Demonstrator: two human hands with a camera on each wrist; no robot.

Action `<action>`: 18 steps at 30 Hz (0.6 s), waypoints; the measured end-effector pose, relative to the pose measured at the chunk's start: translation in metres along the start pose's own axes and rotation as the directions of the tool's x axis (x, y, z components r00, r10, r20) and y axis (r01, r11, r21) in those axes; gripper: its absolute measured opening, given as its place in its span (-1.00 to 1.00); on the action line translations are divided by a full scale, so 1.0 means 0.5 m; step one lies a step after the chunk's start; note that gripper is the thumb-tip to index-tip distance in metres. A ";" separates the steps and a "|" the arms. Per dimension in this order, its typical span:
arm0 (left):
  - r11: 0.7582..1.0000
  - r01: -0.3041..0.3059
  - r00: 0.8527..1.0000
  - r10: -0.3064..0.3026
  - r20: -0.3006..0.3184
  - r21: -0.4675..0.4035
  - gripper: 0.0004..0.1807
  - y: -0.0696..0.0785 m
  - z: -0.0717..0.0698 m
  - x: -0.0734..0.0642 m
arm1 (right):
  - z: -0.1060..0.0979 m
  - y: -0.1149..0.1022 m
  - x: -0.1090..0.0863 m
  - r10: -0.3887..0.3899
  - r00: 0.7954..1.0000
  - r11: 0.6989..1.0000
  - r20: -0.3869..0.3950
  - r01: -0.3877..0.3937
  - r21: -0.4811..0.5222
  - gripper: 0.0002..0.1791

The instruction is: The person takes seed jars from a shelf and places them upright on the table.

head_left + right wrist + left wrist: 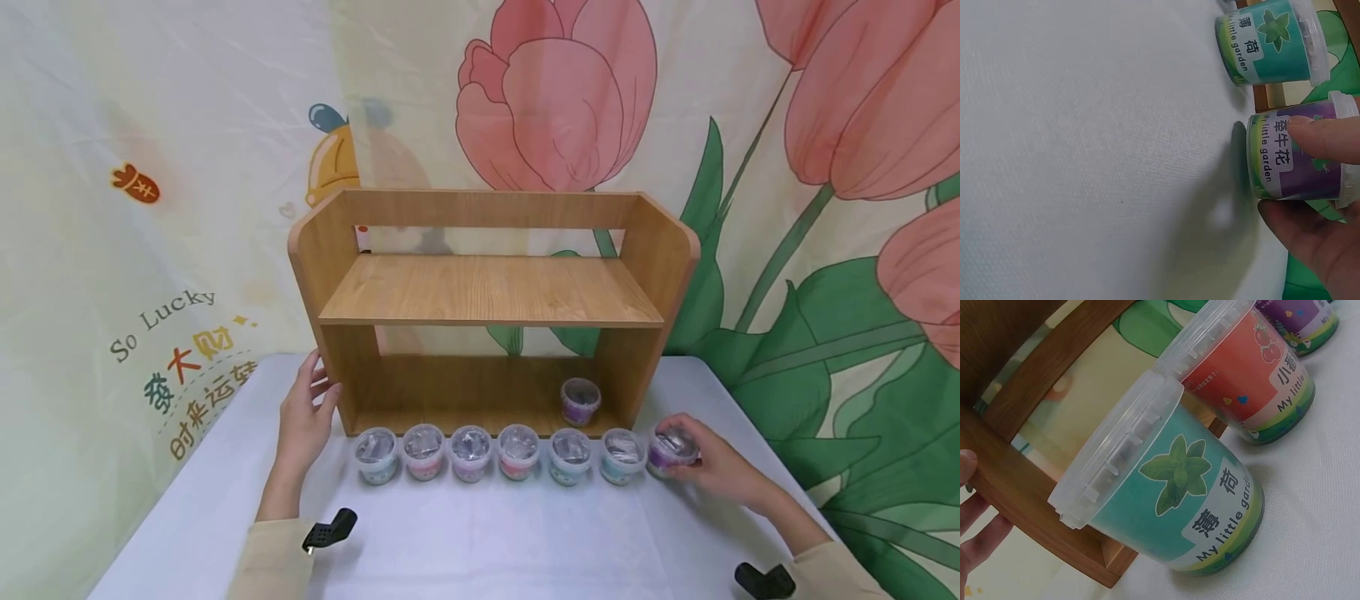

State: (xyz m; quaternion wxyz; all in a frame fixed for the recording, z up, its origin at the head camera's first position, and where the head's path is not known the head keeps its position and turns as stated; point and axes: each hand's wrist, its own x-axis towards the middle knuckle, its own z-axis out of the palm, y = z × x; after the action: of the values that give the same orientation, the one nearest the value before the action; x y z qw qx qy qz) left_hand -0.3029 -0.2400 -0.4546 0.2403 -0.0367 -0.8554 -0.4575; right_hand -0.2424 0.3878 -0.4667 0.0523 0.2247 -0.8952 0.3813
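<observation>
My left hand holds the left side panel of a wooden two-tier shelf, fingers on its outer face, thumb at the front edge. At the right end of a row, my right hand grips a purple lidded cup, thumb on its label and fingers on the opposite side. Whether its base touches the cloth I cannot tell. Beside it stands a teal lidded cup with a mint leaf label. Another purple cup stands on the lower tier, at the right.
Several more clear-lidded cups line the shelf's front, among them a teal one at the left end and a red one next to it. A white cloth covers the table. Behind hangs a tulip-printed curtain.
</observation>
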 end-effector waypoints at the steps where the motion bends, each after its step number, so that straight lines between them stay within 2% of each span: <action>1: 1.000 0.002 1.000 -0.002 0.000 -0.001 -0.17 0.000 0.000 0.000 | 0.002 0.001 0.000 -0.001 1.000 1.000 0.002 0.001 -0.002 -0.35; 8: 1.000 0.014 1.000 -0.014 0.000 0.006 -0.16 0.003 -0.001 -0.001 | 0.012 0.002 -0.001 0.062 0.997 0.997 0.045 -0.061 -0.041 -0.36; 12: 1.000 0.013 1.000 -0.013 0.002 -0.001 -0.16 0.004 -0.002 0.000 | 0.003 -0.015 -0.003 0.079 0.992 0.996 0.097 -0.073 -0.059 -0.36; 15: 1.000 0.017 1.000 -0.017 0.004 0.000 -0.16 0.004 -0.003 -0.001 | -0.014 -0.041 -0.003 0.075 0.990 0.988 0.115 -0.058 -0.146 -0.42; 18: 1.000 0.019 1.000 -0.019 0.006 0.001 -0.14 0.005 -0.003 -0.002 | -0.034 -0.076 0.001 0.042 0.994 0.968 0.100 -0.016 -0.251 -0.47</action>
State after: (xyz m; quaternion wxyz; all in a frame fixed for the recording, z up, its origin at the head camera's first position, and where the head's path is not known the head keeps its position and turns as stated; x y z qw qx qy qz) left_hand -0.3009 -0.2395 -0.4524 0.2335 -0.0300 -0.8566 -0.4592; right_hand -0.2273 0.3763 -0.4295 0.0274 0.2229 -0.9407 0.2541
